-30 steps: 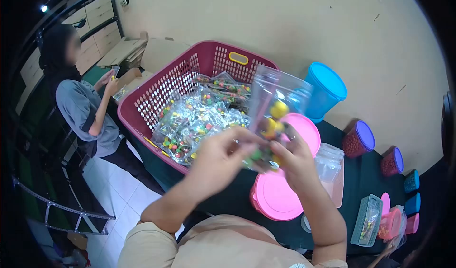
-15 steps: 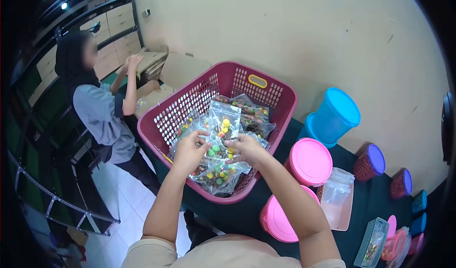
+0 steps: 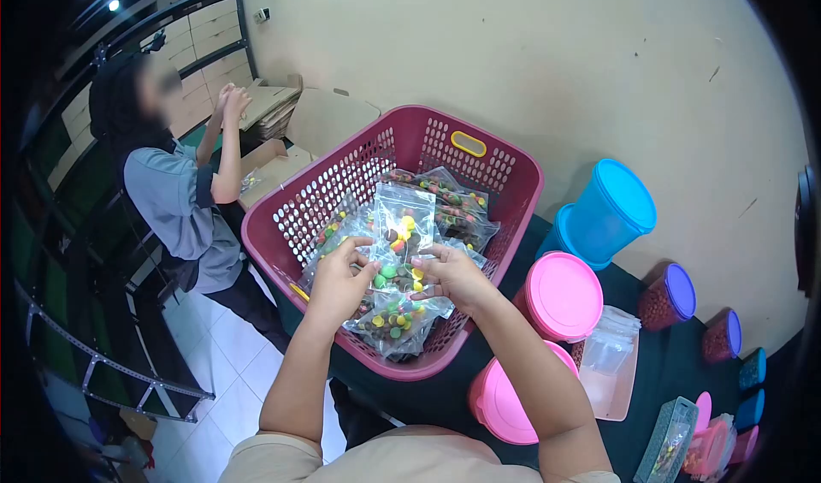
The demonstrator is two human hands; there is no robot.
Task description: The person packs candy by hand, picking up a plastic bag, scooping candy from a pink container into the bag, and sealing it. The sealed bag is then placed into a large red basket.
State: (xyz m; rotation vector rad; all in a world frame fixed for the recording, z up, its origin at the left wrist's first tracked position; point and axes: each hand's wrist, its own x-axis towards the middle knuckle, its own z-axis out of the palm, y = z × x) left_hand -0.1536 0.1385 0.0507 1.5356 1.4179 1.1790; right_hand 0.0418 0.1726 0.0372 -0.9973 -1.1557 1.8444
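Note:
A clear zip bag of colourful candies (image 3: 405, 218) is held upright over the basket, its zip end pointing away from me. My left hand (image 3: 340, 284) pinches the bag's lower left side, fingers closed. On the opposite side, my right hand (image 3: 460, 279) grips the lower right edge between thumb and fingers. Yellow, green, red and brown round candies show through the plastic. Beneath and around the hands lie several more filled candy bags (image 3: 395, 322) in a maroon laundry basket (image 3: 513, 194) with perforated walls.
Right of the basket stand blue tubs (image 3: 609, 205), pink-lidded tubs (image 3: 564, 296), a pale tray of empty clear bags (image 3: 609, 393), purple-lidded jars (image 3: 669, 295) and a green basket (image 3: 667, 440). At left a co-worker (image 3: 175, 201) stands by an open cardboard box (image 3: 278, 175).
My hands and the bag stay nearly in place, with only a slight shift in my right hand's fingers. The co-worker's raised hands have moved slightly, and the view has shifted a little.

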